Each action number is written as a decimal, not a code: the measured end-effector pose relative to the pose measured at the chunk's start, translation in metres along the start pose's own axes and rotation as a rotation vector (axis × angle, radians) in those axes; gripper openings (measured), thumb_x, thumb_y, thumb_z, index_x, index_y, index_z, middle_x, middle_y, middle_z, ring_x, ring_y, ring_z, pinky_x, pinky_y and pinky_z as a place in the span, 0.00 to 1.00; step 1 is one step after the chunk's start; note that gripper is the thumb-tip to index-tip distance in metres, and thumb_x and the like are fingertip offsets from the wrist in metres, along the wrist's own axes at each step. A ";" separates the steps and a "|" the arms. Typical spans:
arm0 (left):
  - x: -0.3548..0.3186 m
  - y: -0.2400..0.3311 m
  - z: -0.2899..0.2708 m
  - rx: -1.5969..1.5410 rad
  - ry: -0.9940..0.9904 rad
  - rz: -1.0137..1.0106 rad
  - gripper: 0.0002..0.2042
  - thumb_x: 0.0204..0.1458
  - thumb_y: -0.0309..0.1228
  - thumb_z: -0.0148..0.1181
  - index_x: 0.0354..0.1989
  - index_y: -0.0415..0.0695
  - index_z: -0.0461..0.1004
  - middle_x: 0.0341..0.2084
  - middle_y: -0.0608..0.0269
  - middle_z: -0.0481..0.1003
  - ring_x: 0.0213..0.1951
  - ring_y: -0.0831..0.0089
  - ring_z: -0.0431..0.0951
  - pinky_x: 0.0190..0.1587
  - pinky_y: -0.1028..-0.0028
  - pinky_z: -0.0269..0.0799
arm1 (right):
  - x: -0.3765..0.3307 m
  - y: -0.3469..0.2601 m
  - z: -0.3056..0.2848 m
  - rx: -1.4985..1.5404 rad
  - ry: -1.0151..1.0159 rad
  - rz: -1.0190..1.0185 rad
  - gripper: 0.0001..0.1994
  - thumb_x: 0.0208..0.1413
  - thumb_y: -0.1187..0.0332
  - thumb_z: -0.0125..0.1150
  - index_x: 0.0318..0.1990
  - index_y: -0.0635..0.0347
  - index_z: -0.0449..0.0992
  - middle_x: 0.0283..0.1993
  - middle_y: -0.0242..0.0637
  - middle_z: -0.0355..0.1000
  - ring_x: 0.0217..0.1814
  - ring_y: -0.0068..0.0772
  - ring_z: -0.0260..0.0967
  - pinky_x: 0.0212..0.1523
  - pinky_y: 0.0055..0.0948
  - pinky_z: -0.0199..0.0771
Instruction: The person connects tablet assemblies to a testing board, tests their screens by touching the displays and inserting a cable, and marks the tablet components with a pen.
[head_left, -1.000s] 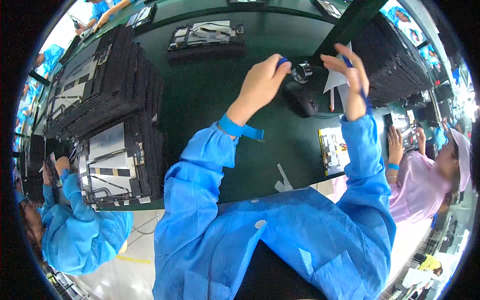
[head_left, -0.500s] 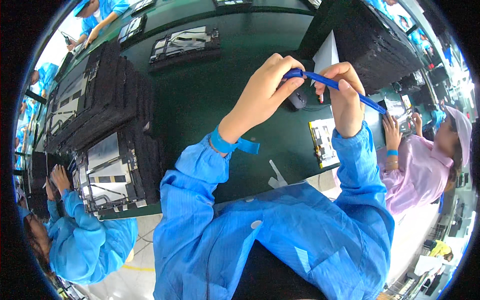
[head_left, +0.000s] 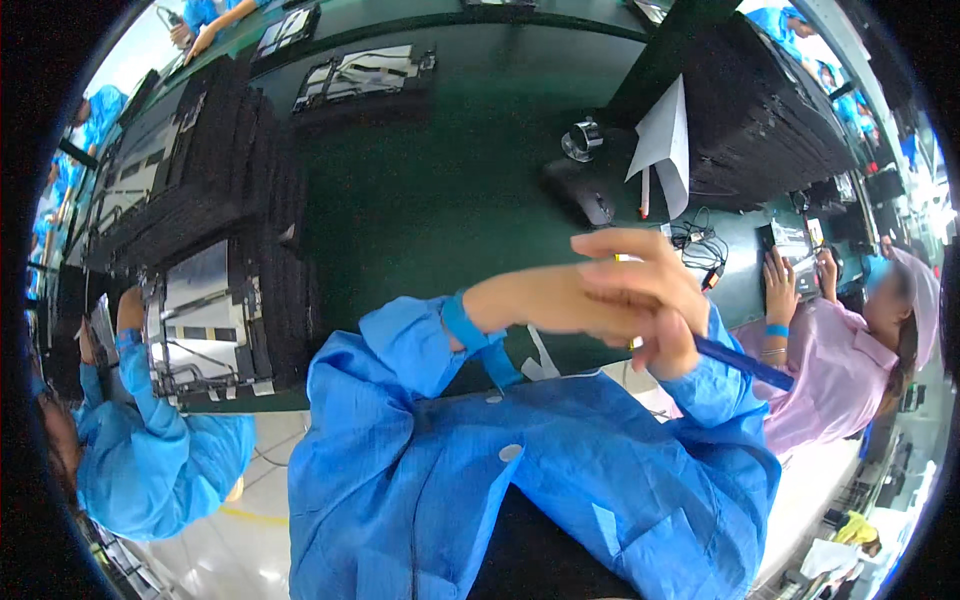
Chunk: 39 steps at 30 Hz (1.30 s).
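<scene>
My two hands overlap in front of my chest, over the near edge of the table. A slim blue pen (head_left: 745, 363) sticks out of my right hand (head_left: 655, 275) toward the lower right; the thumb presses on it, while the other fingers point left. My left hand (head_left: 550, 300) reaches across from the left, smeared by motion, and its fingers go behind the right hand. What the left fingers hold, if anything, is hidden. A blue band (head_left: 462, 322) circles my left wrist.
Tall stacks of black trays with flat electronic parts (head_left: 205, 330) stand at the left, another black stack (head_left: 770, 120) at the far right. Beyond my hands are a mouse (head_left: 592, 205), a folded white sheet (head_left: 665, 145) and a cable (head_left: 700, 250). A co-worker in pink (head_left: 830, 350) sits at the right.
Both hands have come down toward my body and now overlap. The pen has moved with them and points lower right. A small round metal object by the mouse and cables have come into view.
</scene>
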<state>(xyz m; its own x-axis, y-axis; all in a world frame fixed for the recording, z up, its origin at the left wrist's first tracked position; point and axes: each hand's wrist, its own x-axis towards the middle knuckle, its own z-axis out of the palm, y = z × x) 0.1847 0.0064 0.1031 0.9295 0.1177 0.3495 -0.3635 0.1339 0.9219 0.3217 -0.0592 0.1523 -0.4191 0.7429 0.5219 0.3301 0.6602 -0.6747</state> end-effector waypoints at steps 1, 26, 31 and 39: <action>-0.005 -0.004 -0.008 -0.170 0.033 -0.120 0.14 0.57 0.41 0.51 0.34 0.40 0.73 0.27 0.60 0.75 0.28 0.73 0.74 0.27 0.72 0.69 | 0.007 0.007 0.000 -0.119 -0.042 -0.122 0.21 0.58 0.58 0.39 0.46 0.66 0.70 0.47 0.54 0.67 0.50 0.51 0.65 0.50 0.40 0.64; -0.399 0.097 0.032 1.392 2.484 -0.095 0.25 0.58 0.45 0.47 0.53 0.35 0.65 0.50 0.44 0.68 0.53 0.55 0.66 0.57 0.67 0.56 | 0.152 0.050 0.224 0.686 -0.358 0.602 0.32 0.58 0.55 0.50 0.64 0.67 0.52 0.62 0.46 0.56 0.62 0.38 0.57 0.59 0.34 0.60; -0.402 0.099 0.004 1.370 2.338 -0.110 0.26 0.58 0.47 0.45 0.53 0.35 0.66 0.50 0.47 0.69 0.52 0.59 0.68 0.55 0.69 0.59 | 0.146 0.080 0.267 0.455 -0.051 0.455 0.28 0.57 0.53 0.50 0.57 0.67 0.62 0.58 0.53 0.59 0.62 0.49 0.53 0.62 0.35 0.51; -0.323 0.116 0.047 1.163 2.210 0.299 0.23 0.60 0.43 0.42 0.52 0.34 0.67 0.48 0.54 0.70 0.52 0.67 0.66 0.57 0.73 0.56 | 0.155 0.010 0.207 1.215 0.082 0.418 0.16 0.59 0.66 0.50 0.52 0.62 0.65 0.47 0.35 0.70 0.48 0.26 0.67 0.49 0.26 0.66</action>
<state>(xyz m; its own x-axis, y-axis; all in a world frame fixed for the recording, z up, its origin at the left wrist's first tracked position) -0.1550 -0.0619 0.1050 -0.7115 0.4671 0.5250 0.4338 -0.2958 0.8511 0.0850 0.0396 0.1178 -0.4039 0.9011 0.1580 -0.5730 -0.1145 -0.8115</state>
